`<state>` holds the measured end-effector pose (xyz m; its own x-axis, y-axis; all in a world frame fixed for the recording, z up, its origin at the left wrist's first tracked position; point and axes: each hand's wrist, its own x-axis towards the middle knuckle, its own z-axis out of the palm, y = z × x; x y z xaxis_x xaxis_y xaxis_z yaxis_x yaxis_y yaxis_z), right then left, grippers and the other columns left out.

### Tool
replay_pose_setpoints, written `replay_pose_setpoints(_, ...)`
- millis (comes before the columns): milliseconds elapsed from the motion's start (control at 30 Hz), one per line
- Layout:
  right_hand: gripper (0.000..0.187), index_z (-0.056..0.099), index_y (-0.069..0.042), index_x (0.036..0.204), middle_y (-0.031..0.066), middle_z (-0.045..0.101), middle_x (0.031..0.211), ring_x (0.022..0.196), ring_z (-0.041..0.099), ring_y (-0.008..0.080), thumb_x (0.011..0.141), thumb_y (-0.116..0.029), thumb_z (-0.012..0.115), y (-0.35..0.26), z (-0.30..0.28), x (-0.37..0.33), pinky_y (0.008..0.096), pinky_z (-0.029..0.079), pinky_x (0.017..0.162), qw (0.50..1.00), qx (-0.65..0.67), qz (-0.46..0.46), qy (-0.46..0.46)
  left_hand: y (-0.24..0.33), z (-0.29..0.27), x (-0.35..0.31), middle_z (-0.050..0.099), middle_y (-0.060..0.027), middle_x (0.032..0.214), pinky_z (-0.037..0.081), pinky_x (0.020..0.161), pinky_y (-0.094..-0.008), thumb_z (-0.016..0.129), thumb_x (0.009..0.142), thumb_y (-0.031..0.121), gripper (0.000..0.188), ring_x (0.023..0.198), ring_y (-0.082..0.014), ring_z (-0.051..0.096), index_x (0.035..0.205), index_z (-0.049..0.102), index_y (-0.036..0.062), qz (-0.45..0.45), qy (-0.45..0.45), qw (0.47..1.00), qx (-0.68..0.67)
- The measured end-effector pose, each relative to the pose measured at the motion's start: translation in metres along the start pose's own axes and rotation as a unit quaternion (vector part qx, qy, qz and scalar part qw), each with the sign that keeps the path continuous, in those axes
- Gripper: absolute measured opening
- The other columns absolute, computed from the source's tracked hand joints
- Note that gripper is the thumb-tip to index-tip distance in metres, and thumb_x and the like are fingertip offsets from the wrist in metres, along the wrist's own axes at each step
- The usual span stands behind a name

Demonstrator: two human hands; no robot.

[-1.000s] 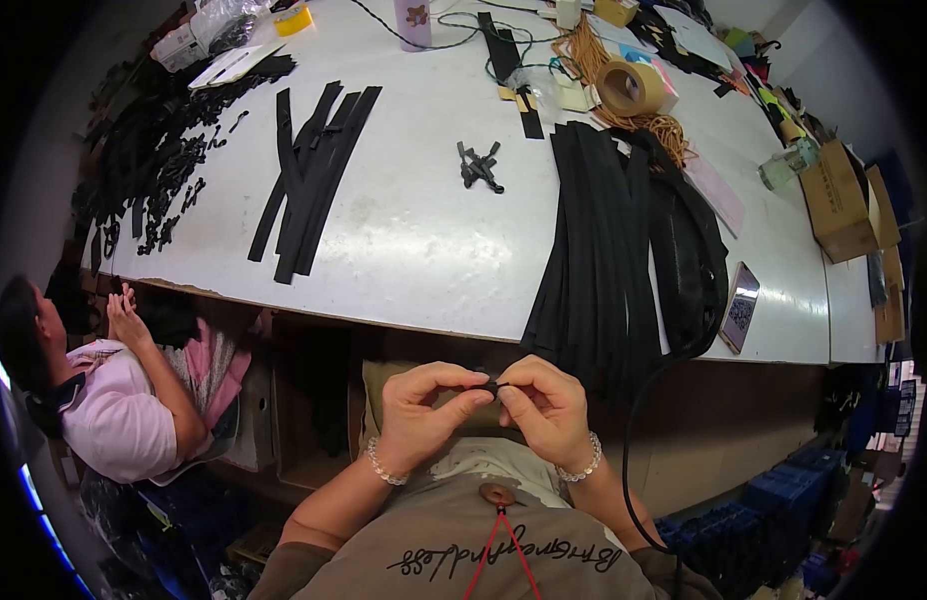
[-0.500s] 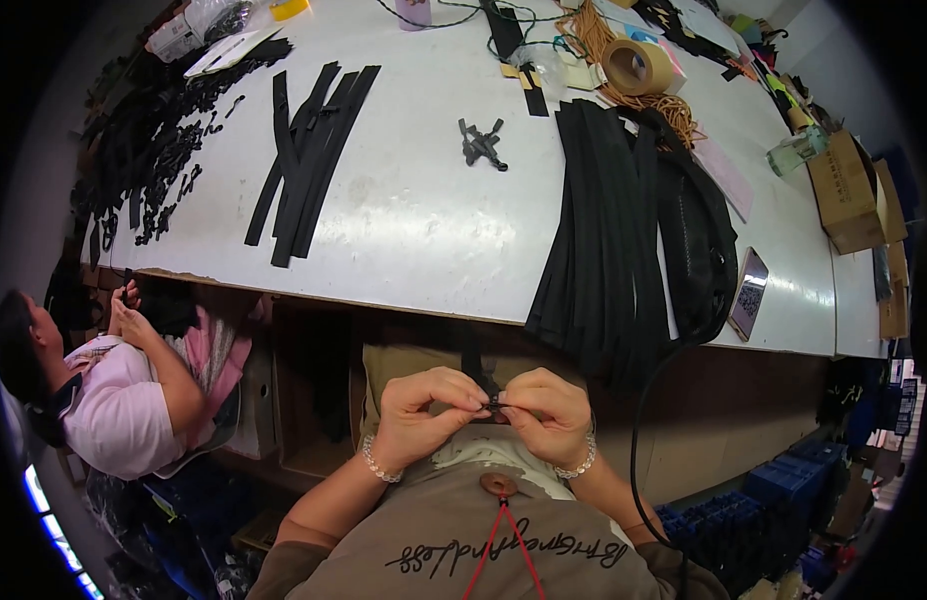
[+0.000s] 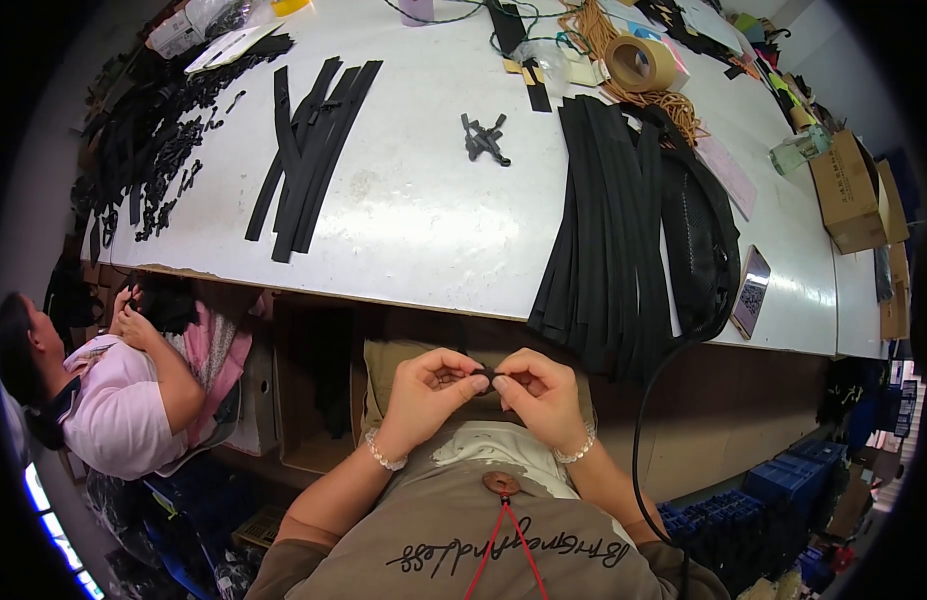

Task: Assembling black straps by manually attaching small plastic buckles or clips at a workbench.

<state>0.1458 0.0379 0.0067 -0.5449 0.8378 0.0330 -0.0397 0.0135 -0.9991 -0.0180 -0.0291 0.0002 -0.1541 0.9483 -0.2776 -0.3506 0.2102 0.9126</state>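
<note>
My left hand (image 3: 433, 396) and my right hand (image 3: 540, 397) meet above my lap, thumbs and forefingers pinched on a small black piece (image 3: 487, 379). Fingertips cover most of it, so its exact kind is hidden. Behind the fingers a dark strip shows faintly in the shadow under the table edge. Ahead on the white table (image 3: 414, 220) lies a little heap of black zipper pulls (image 3: 483, 139). To its right is a thick bundle of long black zipper strips (image 3: 604, 240); further left, several loose black strips (image 3: 314, 160) lie crossed.
A black bag (image 3: 699, 230) and a phone (image 3: 751, 292) lie right of the bundle, with a black cable hanging down. Tape (image 3: 641, 65), cord and a cardboard box (image 3: 852, 190) stand farther right. Many black pulls (image 3: 174, 170) cover the left end, where another person (image 3: 124, 390) sits.
Both hands have risen slightly toward the table, fingertips closer together and now covering the black piece more. The other person's hands have shifted slightly.
</note>
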Motion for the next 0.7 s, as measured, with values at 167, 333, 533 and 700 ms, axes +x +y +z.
replay_pose_setpoints(167,0.004,0.058,0.001,0.083,0.0001,0.056,0.065,0.054,0.052,0.0044,0.086,-0.002,0.059,0.019,0.003,0.001,0.0185,0.044,0.049,0.973,0.146,0.179,0.023,-0.016,-0.008,0.015,0.063,-0.0033,0.085,0.049,0.069,-0.0194,0.065,0.083,0.001,0.010,0.076,-0.0074,0.059,0.091,0.061,-0.0006,-0.093,-0.010,0.995,-0.031)
replay_pose_setpoints(333,0.005,0.058,0.002,0.085,0.0006,0.057,0.066,0.056,0.055,0.0049,0.087,-0.003,0.058,0.006,0.002,0.003,0.0185,0.046,0.050,0.978,0.114,0.174,0.029,0.001,0.001,0.014,0.064,-0.0035,0.086,0.048,0.067,-0.0189,0.064,0.083,0.001,0.013,0.075,-0.0069,0.059,0.095,0.062,-0.0013,-0.063,-0.012,0.996,-0.054)
replay_pose_setpoints(533,0.002,0.059,0.002,0.084,0.0041,0.059,0.072,0.056,0.056,0.0088,0.083,0.000,0.060,-0.016,0.002,0.000,0.0200,0.045,0.051,0.998,-0.010,0.066,0.006,0.012,0.003,0.004,0.065,-0.0040,0.089,0.048,0.070,-0.0204,0.066,0.082,0.002,0.018,0.078,-0.0070,0.059,0.099,0.066,0.0005,0.022,-0.044,0.998,0.025)
replay_pose_setpoints(700,0.006,0.059,0.001,0.078,0.0092,0.058,0.067,0.053,0.055,0.0145,0.075,0.006,0.062,-0.020,0.010,-0.005,0.0235,0.043,0.049,0.988,-0.109,-0.079,0.069,0.016,0.009,0.000,0.065,-0.0035,0.086,0.048,0.069,-0.0204,0.066,0.082,0.002,0.016,0.076,-0.0068,0.058,0.097,0.066,-0.0004,0.070,-0.058,0.996,-0.001)
